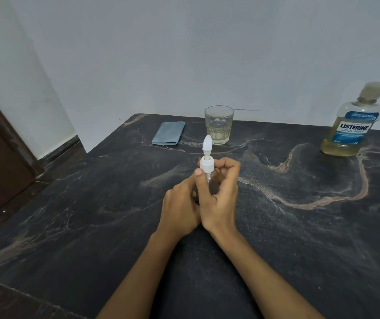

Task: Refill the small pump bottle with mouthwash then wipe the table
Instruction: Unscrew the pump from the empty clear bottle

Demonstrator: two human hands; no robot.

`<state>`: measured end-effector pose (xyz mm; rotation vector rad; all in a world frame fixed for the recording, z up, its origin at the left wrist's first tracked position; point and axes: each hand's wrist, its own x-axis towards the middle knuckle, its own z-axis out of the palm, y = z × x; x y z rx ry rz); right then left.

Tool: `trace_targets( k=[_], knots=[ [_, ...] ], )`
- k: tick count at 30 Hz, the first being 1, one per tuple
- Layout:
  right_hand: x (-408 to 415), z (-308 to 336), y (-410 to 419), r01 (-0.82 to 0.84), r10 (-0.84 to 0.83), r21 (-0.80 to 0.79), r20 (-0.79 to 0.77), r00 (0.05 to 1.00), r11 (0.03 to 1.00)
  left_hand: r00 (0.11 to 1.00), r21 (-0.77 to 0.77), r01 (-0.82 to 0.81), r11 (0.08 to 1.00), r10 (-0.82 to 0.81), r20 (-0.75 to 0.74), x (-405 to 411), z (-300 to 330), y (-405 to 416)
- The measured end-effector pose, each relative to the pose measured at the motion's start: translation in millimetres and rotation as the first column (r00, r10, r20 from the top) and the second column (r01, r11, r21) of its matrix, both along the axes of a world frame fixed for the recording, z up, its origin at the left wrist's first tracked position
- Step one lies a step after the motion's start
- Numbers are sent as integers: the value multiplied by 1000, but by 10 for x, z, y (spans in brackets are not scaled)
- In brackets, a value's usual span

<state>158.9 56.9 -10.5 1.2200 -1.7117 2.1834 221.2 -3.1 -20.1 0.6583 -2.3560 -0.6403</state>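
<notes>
- We hold the small pump bottle (207, 176) upright at table (299, 238) centre: left hand (181, 207) wrapped around its clear body, right hand (219, 192) pinching the white collar (206, 165).
- Judged light, smooth, likely slippery; best gripped at the body and ribbed collar, not the thin nozzle.
- Mouthwash bottle (351, 125) stands far right; cloth (168, 136) and glass (219, 125) sit behind.

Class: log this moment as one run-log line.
stage: pump cap being handled | left hand: holds small pump bottle | right hand: on pump collar | mouthwash bottle: capped | cloth: folded, untouched
</notes>
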Motion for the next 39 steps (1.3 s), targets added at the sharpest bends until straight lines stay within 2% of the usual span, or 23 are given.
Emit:
trace_targets(
  k=[8,18,23,31,39],
  knots=[
    [-35,-54,-11,-4,4,-11,19,1000,1000,996,35,40,999,-37,-78,-1,18,23],
    [-20,-10,17,-20,19,7,43,999,1000,999,-83,24,996,-21,37,-23,49,-4],
    [-18,15,28,-37,42,-44,111,993,998,1000,-41,27,999,-27,3,-49,80,9],
    [2,-32,37,-10,9,19,79,997,1000,996,48,26,998,-22,-82,-30,58,41],
    [-24,-5,6,-23,22,20,52,998,1000,997,55,9,998,-5,-79,-26,46,32]
  ],
)
